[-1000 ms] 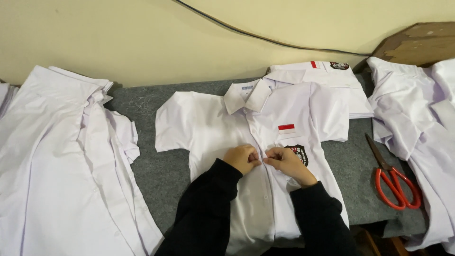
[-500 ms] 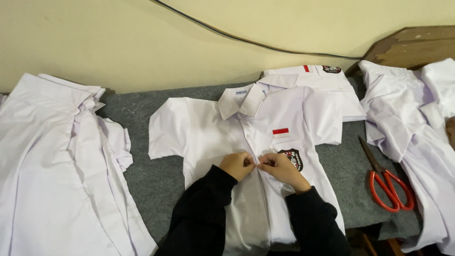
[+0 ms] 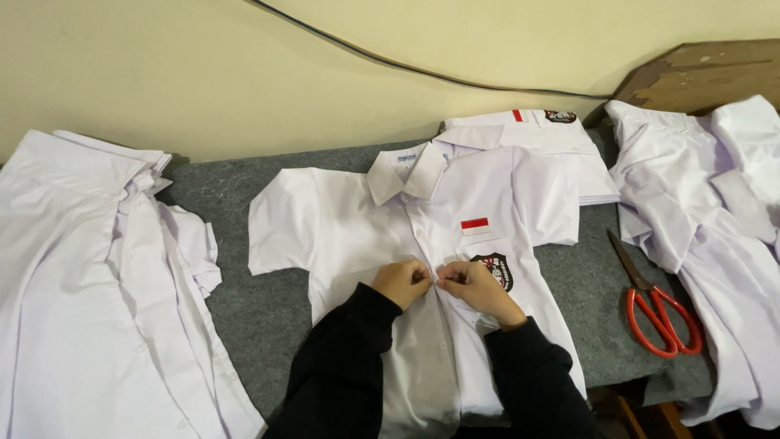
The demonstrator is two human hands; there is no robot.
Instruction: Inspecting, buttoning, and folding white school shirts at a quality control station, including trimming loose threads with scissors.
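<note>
Two hands meet at the middle of the white shirt [image 3: 357, 236], which lies flat and face up on the grey surface [image 3: 244, 309], between a heap of white shirts [image 3: 89, 284] on the left and more white garments [image 3: 715, 219] on the right. From my distant seat I judge the step to be buttoning the placket about halfway down. My left hand [image 3: 400, 283] pinches the left edge of the front, fingers closed tight on the cloth; my right hand [image 3: 474, 286] is likewise closed on the opposite edge, though I cannot tell whether a button sits between its fingertips. To do it well I would keep both edges level, the cloth taut and flat, and the chest badge [image 3: 494, 270] unwrinkled. Further right, red-handled scissors [image 3: 658, 313] lie well apart from my sleeves.
</note>
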